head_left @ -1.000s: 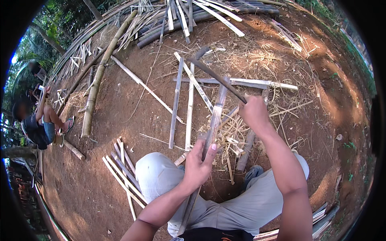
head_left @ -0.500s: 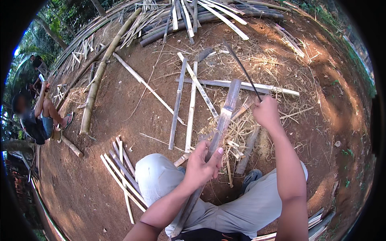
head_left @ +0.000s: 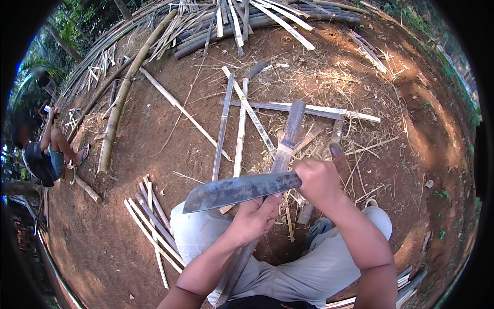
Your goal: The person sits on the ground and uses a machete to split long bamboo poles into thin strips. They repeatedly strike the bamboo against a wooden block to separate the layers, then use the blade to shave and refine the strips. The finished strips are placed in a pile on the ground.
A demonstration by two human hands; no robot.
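Observation:
My left hand [head_left: 252, 220] is wrapped round a long split bamboo piece [head_left: 282, 157], which slants from my lap up and away to the right. Closed on the handle of a machete, my right hand [head_left: 320, 184] is just right of the bamboo. The machete's broad dark blade [head_left: 236, 191] points left, crossing over the bamboo and just above my left hand. Whether the blade touches the bamboo I cannot tell. Behind the bamboo lie curly shavings [head_left: 302, 200] and short offcuts on the ground between my knees.
Split bamboo strips [head_left: 241, 131] lie on the brown soil ahead. Another bundle of strips [head_left: 154, 232] is beside my left knee. A thick bamboo pole [head_left: 121, 105] lies further left, near a seated person [head_left: 43, 154]. Piled bamboo [head_left: 267, 23] fills the far edge.
The machete has swung from pointing up and away to lying across the bamboo, pointing left. My right hand has moved left and nearer; my left hand keeps its grip on the bamboo.

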